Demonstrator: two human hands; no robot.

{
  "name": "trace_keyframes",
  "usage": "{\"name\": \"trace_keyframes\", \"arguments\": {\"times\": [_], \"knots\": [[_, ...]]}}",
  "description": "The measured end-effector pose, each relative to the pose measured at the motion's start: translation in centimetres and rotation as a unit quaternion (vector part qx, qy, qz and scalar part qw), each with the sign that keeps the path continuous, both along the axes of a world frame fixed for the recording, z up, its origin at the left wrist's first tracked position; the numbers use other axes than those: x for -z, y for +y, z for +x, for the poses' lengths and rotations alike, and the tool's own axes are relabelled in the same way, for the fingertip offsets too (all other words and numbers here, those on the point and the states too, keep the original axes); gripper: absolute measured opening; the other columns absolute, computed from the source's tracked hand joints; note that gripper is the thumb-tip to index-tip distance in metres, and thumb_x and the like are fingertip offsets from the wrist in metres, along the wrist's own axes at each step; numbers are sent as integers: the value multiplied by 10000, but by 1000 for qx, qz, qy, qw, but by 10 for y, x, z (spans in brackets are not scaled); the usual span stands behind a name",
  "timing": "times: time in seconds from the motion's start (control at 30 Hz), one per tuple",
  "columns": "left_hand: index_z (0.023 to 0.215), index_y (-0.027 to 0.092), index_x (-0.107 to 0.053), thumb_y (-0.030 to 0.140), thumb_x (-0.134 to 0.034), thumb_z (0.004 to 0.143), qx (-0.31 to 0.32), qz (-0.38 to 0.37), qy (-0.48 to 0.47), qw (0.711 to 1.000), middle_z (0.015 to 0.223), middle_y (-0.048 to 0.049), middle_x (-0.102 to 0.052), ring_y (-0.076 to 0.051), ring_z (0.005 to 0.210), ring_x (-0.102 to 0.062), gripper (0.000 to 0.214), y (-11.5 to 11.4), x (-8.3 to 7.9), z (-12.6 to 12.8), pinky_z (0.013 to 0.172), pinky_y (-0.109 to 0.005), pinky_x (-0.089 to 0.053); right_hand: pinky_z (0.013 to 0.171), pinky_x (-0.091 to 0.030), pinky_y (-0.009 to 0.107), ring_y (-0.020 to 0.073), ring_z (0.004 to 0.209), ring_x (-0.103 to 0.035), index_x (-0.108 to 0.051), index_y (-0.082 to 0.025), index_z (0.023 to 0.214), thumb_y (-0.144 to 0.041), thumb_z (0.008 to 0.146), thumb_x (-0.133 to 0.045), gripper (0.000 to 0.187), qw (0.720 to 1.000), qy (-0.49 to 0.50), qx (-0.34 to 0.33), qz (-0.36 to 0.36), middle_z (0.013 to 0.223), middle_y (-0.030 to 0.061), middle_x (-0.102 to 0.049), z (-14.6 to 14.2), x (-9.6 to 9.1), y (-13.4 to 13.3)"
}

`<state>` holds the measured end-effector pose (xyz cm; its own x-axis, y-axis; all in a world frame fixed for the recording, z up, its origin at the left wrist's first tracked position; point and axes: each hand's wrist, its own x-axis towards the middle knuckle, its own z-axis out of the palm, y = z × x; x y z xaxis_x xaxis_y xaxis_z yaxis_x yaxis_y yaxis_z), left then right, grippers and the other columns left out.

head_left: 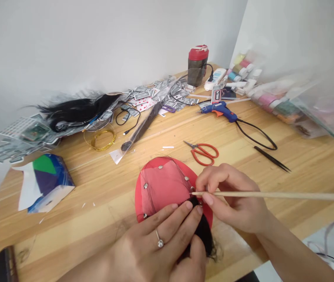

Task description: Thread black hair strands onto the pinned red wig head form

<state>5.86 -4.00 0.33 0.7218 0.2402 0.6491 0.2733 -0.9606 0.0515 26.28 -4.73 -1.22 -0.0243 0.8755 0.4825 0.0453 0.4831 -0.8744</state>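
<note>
- The wooden table (243,133) carried the work close to its near edge. A hard shove could have slid the piece toward that edge, since nothing visibly fixed it to the surface.
- The red oval base (139,192) lay flat in front of the person, between the two hands. Uneven downward pressure might have creased it.
- The left hand (157,250), with a ring on one finger, lay spread with its fingers flat. The fingertips pressed on the lower edge of the base and on the black hair tuft (204,235), without closing around either. If that pressure had eased, the tuft would likely have sprung loose or shifted out of place.
- The right hand (234,203) pinched a long wooden stick (272,194) between thumb and fingers. The stick's tip sat at the right edge of the pink mesh (167,184).
- The mesh lay stretched over the base and looked thin. Too firm a poke from the stick could have torn it or dragged it off its fastenings.
- The stick ran far out to the right, so a small wrist turn would have swung its far end widely. It looked slender enough to snap under side load.
- The silver pins (160,167) ringed the mesh. The left fingertips lay near the lower ones, and a slip could have pricked a finger or popped a pin free.
</note>
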Motion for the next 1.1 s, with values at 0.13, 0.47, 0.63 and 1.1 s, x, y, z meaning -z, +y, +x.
{"name": "trace_keyframes", "arguments": {"times": [0.13,0.47,0.63,1.1], "knots": [[831,171,-669,57,-540,826,10,-4,21,1000,1067,-33,-798,-174,1060,-745,172,1,-6,1,939,-266,-614,550,-509,231,132,655,-652,-526,-237,809,-6,781,-597,243,999,-24,-2,22,749,-19,-646,0,3,0],[814,183,-642,79,-571,839,3,11,14,1000,1136,-32,-782,-174,1183,-688,128,-2,5,-4,1023,-278,-574,547,-511,234,136,646,-650,-515,-246,817,-21,790,-593,240,999,-42,-7,33,751,-17,-641,0,2,1],[797,185,-640,71,-580,829,-3,6,9,1000,1080,-28,-798,-158,1117,-721,133,-1,1,-1,1001,-256,-582,548,-512,240,144,646,-651,-518,-249,816,-21,788,-597,243,999,-44,-7,27,749,-14,-642,0,3,0],[792,188,-620,71,-573,844,-11,9,2,1000,1048,-21,-804,-158,1117,-720,136,-2,0,0,1037,-259,-554,560,-494,246,128,610,-596,-505,-231,781,-70,842,-618,206,999,4,-34,-28,735,-12,-631,1,3,2]]}}
